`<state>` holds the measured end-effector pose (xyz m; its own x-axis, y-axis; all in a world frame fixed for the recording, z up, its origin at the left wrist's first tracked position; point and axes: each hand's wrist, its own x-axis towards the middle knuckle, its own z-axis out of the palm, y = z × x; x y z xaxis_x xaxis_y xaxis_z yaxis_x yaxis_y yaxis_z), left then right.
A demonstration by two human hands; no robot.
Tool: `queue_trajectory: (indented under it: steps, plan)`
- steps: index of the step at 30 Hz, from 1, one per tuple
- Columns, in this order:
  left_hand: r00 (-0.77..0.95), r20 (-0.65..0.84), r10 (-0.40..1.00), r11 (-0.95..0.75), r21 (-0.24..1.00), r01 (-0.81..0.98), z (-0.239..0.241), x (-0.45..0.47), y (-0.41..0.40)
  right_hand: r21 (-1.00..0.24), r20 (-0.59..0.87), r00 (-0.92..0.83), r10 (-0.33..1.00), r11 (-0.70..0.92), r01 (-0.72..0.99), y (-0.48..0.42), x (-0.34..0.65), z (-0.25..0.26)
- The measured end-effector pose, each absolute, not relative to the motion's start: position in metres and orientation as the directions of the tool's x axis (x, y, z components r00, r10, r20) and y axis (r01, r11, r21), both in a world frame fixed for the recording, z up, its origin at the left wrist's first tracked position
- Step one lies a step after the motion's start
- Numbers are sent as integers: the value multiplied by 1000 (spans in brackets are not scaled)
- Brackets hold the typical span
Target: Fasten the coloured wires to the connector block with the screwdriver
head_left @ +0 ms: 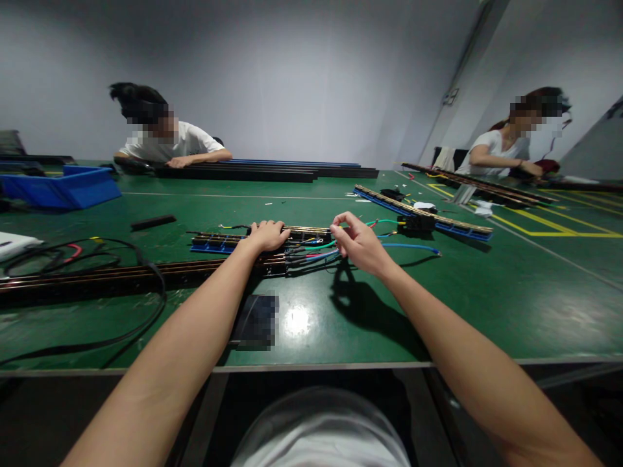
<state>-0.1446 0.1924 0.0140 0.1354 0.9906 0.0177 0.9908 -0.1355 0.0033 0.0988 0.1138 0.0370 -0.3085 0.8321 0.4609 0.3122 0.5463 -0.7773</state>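
My left hand [267, 237] lies palm down, fingers spread, on a black strip with brass-coloured bars [311, 231]. Beside it a short rail with a blue base [209, 243] sticks out to the left. My right hand [357, 243] is just right of the strip, thumb and fingertips pinched together; what they hold, if anything, I cannot make out. Near and beneath it run a green wire [316, 246] and a blue wire [411, 246] with other thin leads. Closer to me, a long dark rail with copper-coloured bars [146, 271] ends in several grey cables [299, 261].
A black cable [158, 305] loops at left, near a blue bin [73, 188]. A dark flat object [257, 321] lies near the front edge. A black connector block [416, 224] and another blue rail [462, 228] lie right. Two people [187, 143] [491, 155] work across the green table [487, 292].
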Motion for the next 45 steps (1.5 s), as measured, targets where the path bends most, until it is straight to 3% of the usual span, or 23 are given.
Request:
queue_trajectory:
  steps: [4, 10, 13, 16, 20, 25, 29, 37, 41, 45]
  plan:
    - [134, 18, 991, -134, 2, 991, 15, -143, 191, -481, 445, -459, 769, 637, 602, 103, 89, 28]
    - [120, 3, 993, -120, -3, 993, 16, -141, 190, -56, 361, -543, 758, 599, 799, 93, 82, 25]
    - [116, 5, 993, -115, -2, 993, 17, -141, 189, 83, 321, -552, 770, 558, 826, 87, 79, 29]
    - [115, 8, 993, -115, 0, 993, 17, -141, 188, 141, 282, -568, 773, 552, 822, 83, 76, 32]
    - [119, 6, 993, -119, -5, 993, 18, -142, 187, 50, 331, -530, 781, 547, 836, 86, 77, 29]
    - [125, 6, 992, -125, -3, 992, 17, -143, 188, -300, 536, -461, 707, 670, 679, 98, 86, 29]
    - [135, 11, 991, -136, 7, 991, 13, -146, 192, -495, 585, -423, 692, 717, 490, 106, 99, 35]
    - [135, 13, 991, -135, 0, 991, 12, -146, 194, -576, 704, -218, 676, 723, 382, 107, 107, 40]
    - [146, 11, 989, -146, 2, 989, 13, -146, 193, -650, 712, -68, 699, 692, 315, 108, 109, 40]
    - [142, 3, 990, -142, 3, 990, 14, -146, 193, -694, 697, -44, 715, 689, 208, 112, 113, 40]
